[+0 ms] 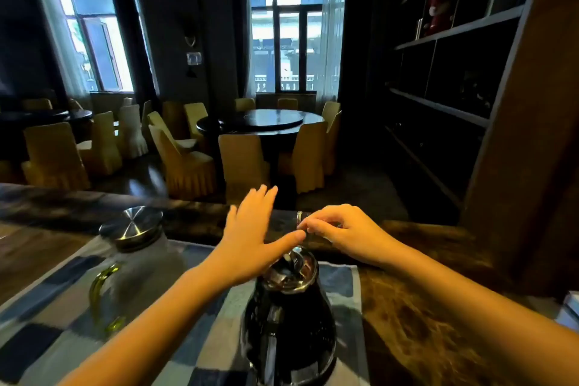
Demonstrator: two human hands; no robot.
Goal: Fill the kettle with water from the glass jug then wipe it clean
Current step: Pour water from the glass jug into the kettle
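your left hand (250,238) is spread over the kettle (289,323); your right hand (341,232) has a curled grip, on what i cannot tell. steady the body, then lift the lid (293,266) straight up.

The kettle (289,323) stands near centre on the cloth (37,332), which lies on the counter (413,316). The glass jug (138,269) stands left of the kettle, on the same cloth. Shelving (454,28) stands far right.

Left hand (253,236) spread, right hand (344,233) curled, perhaps pinching
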